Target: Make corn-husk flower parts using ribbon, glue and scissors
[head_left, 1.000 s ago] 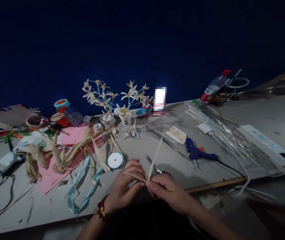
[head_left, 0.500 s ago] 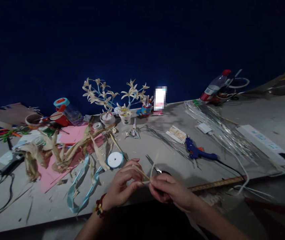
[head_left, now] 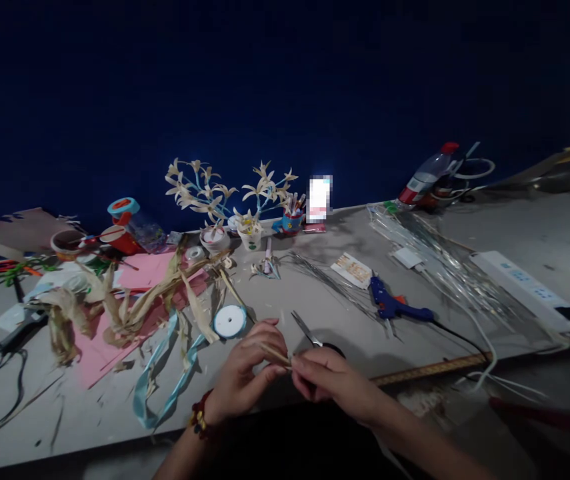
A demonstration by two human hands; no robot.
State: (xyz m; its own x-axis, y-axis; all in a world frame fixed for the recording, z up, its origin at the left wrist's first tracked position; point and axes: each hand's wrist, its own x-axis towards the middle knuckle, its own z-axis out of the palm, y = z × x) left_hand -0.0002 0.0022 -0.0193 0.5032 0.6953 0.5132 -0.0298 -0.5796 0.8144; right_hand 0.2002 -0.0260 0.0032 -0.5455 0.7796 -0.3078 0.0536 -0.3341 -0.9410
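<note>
Holding strip [head_left: 275,353] between our fingertips: left hand [head_left: 249,370] pinching loosely, right hand [head_left: 322,373] closed tight. Tail that stood above right fingers now hidden; we judge it wrapped round.

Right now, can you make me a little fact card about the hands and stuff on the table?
Left hand: holds a thin tan strip
Right hand: fingers pinched at the strip's end
Scissors: on the table, handles partly hidden by that hand
Glue gun: blue, right of the scissors
Ribbon: light blue, left of the hands
Flowers: pale, at the back
</note>
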